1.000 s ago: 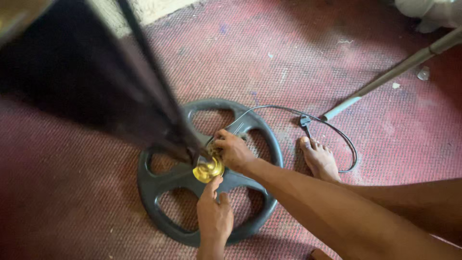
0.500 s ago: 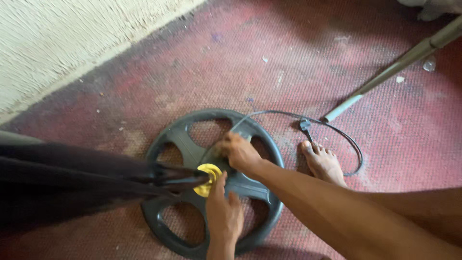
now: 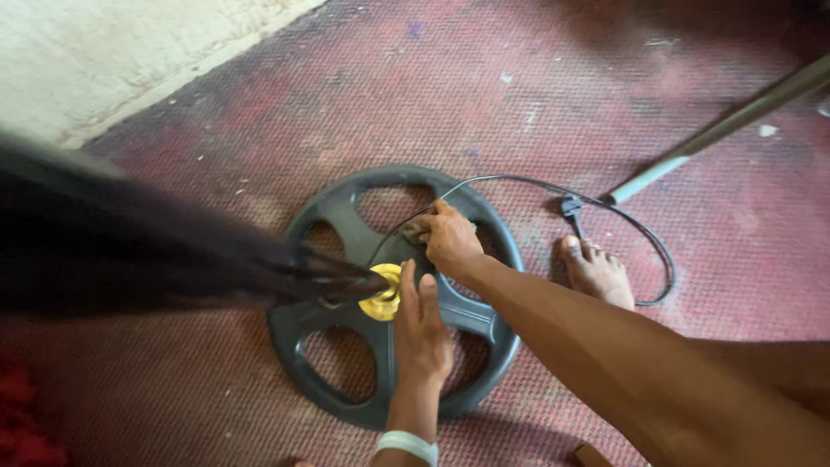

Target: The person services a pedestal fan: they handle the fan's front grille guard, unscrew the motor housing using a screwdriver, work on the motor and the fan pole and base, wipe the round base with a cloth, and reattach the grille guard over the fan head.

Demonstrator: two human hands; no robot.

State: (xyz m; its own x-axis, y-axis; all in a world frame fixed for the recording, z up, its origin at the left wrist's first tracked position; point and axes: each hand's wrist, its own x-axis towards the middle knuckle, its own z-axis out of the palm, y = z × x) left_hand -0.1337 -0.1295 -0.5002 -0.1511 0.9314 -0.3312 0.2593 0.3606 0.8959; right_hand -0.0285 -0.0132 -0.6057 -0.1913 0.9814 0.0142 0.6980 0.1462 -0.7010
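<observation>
A round dark grey slotted base (image 3: 344,206) lies flat on the red floor. At its hub sits a yellow nut (image 3: 381,303), where a dark, blurred pole (image 3: 173,255) reaches in from the left. My left hand (image 3: 420,333), with a white wristband, lies flat on the base with its fingertips against the hub beside the nut. My right hand (image 3: 451,242) is curled on the upper part of the base, fingers closed on a small brown object (image 3: 415,232). A black cable (image 3: 605,201) passes by its thumb.
My bare foot (image 3: 596,270) rests on the floor right of the base, inside the cable's loop. A grey tube (image 3: 735,117) slants across the upper right. A pale wall (image 3: 104,52) fills the upper left. Something red (image 3: 26,428) shows at the bottom left.
The dark pole has swung from the upper left to lie across the left of the view. Both hands stay at the hub of the base; the view has shifted slightly.
</observation>
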